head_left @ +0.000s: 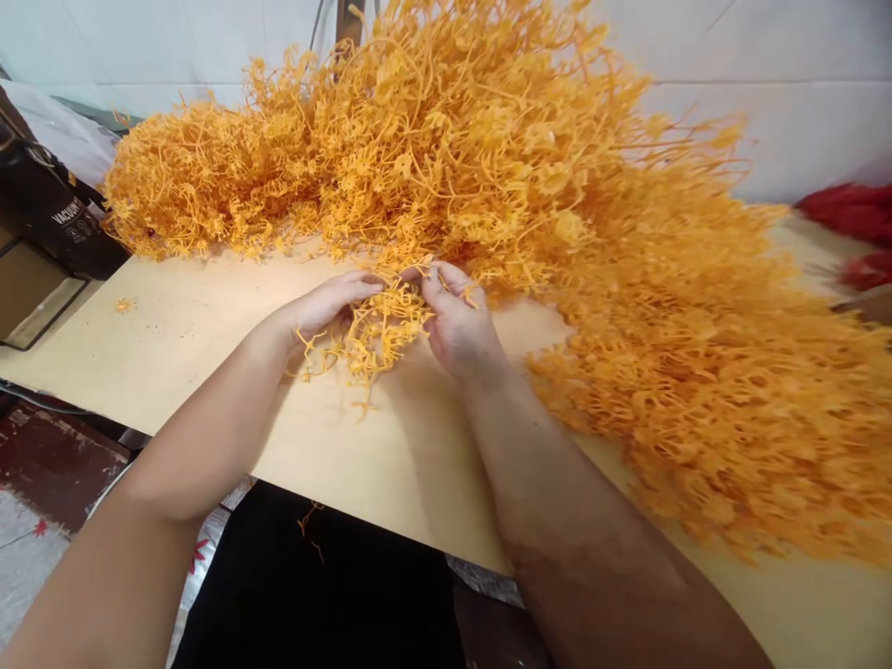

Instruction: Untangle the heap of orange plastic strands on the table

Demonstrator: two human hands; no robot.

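Observation:
Between my hands, just above the table, hangs a small bunch of orange plastic flower sprigs [386, 330]. My left hand [331, 307] is closed round the bunch from the left, its lower fingers hidden behind the sprigs. At the bunch's upper right, my right hand [456, 316] pinches thin orange stems between thumb and fingers. Loose strands dangle below the left hand. Right behind both hands rises a large heap of the same orange sprigs [446, 158], which spreads down along the right side of the table.
The pale wooden table [160, 316] carries one loose orange floret [124, 305] at left. A black cylinder lettered VACUUM [62, 209] stands at the left edge beside a brown box [32, 288]. Red material [850, 214] lies far right. A white wall [753, 84] closes the back.

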